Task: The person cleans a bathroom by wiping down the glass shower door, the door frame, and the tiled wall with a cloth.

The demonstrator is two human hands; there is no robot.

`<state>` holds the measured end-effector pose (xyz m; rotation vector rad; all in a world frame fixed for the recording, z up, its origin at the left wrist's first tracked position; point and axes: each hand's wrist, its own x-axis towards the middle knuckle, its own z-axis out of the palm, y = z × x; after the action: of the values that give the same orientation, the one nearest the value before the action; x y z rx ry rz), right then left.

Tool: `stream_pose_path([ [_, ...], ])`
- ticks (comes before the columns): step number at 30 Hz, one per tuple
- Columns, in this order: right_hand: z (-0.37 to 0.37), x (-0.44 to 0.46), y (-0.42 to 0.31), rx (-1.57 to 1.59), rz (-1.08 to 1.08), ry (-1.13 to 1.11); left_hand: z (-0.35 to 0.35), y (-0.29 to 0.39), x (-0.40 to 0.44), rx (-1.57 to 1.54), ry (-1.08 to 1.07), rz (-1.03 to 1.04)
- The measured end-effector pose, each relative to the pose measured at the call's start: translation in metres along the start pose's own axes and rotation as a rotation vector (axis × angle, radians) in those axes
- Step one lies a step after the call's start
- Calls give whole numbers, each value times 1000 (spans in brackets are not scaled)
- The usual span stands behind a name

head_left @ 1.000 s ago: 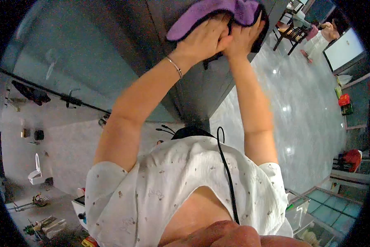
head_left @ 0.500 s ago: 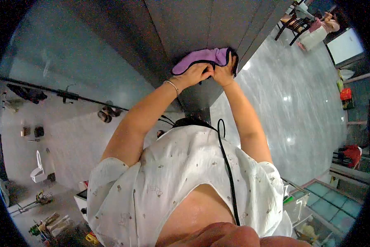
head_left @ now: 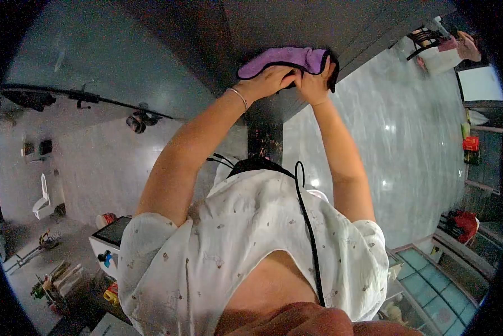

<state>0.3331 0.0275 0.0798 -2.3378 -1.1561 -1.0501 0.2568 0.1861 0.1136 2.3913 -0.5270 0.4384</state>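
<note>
A purple cloth with black edging lies against the dark grooved panel, high in front of me. My left hand, with a thin bracelet at its wrist, grips the cloth's near edge with bent fingers. Close beside it, my right hand holds the cloth's right end, where the black-trimmed edge hangs over the hand. The thumbs of both hands nearly meet. Part of the fingers is hidden behind the fabric.
Glass with a dark frame stands to the left, shoes beyond it. Glossy grey floor spreads to the right. A seated person is at the far upper right. A glass-topped cabinet stands at the lower right.
Both hands and the cloth have shifted slightly up and to the right in view. The surroundings have shifted too, as my head view moved. Both hands keep their hold.
</note>
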Motion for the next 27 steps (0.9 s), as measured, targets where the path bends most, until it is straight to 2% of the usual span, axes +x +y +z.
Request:
stream_pose_path([
  [1,1,-2,0,50,53,-29,2,-2,0,-4,-1,-8],
  [4,0,-1,1,-9,24,18,13,-8,0,4,48,-7],
  [7,-4,0,3,-44,1,-14,18,-11,1,-24,180,95],
  [10,-7,3,6,8,-6,-27,15,-7,6,-56,120,20],
  [13,-7,0,8,61,108,-58,13,-6,9,-106,-15,-18],
  [14,-5,0,8,67,99,-60,14,-10,9,-102,-8,-25],
  [16,-3,-2,9,37,96,-42,20,-15,7,14,21,109],
  [17,-3,0,9,30,53,-19,15,-9,7,-69,76,79],
  [21,-1,-1,9,89,63,-87,41,-35,1,41,87,20],
  [23,2,-5,12,90,54,-138,59,-54,-2,833,-73,322],
  [24,2,-5,14,72,64,-186,54,-49,2,848,-70,295],
  [26,5,-5,16,126,-24,-105,52,-41,8,216,11,71],
  [27,7,-7,18,136,-24,-113,50,-41,1,364,-121,-38],
])
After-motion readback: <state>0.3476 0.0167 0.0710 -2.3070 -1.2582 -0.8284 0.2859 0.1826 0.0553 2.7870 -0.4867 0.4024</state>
